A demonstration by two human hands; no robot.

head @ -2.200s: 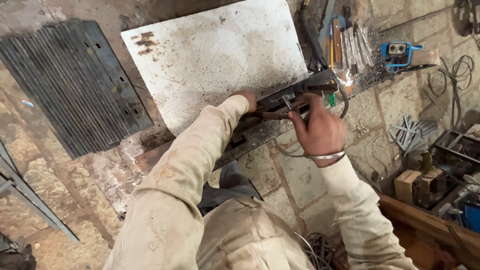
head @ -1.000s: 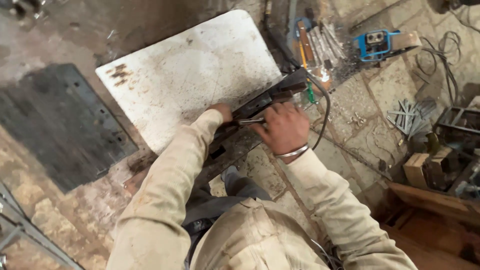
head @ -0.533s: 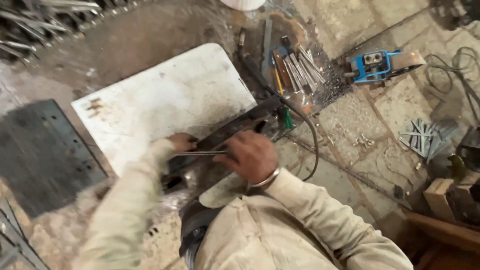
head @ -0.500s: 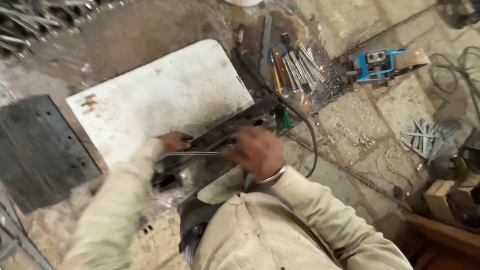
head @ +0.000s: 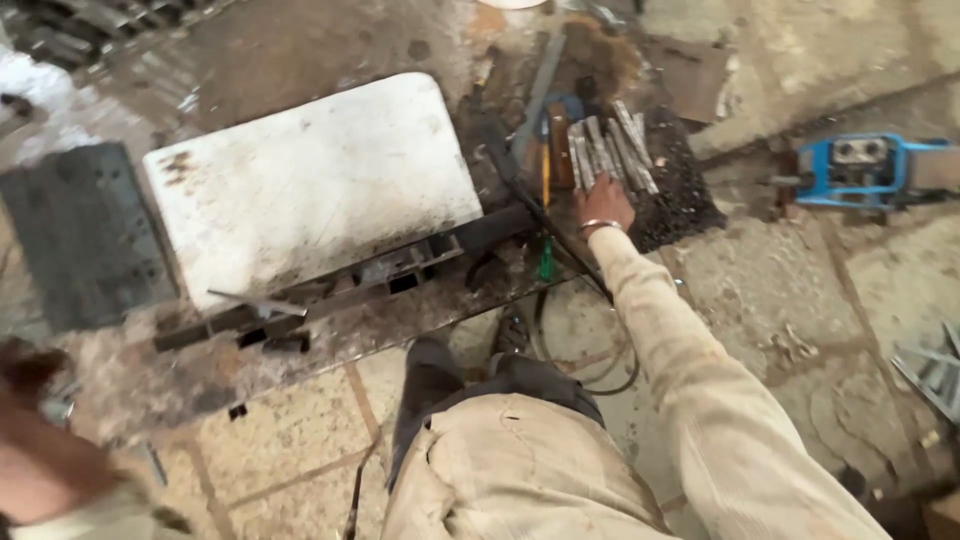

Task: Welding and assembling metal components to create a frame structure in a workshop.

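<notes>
The person's right hand reaches out with the arm fully extended, fingers spread flat on a bundle of short metal bars; it rests on their near ends and is not clamped around any of them. The bars lie side by side on a dark patch of floor, beyond the right end of a long steel frame. The frame lies along the near edge of a white plate, with a thin rod resting on its left part. The left hand is a blurred shape at the lower left; whether it is spread or closed cannot be told. A blue tool lies well apart to the right, and a dark ribbed sheet lies left of the plate.
</notes>
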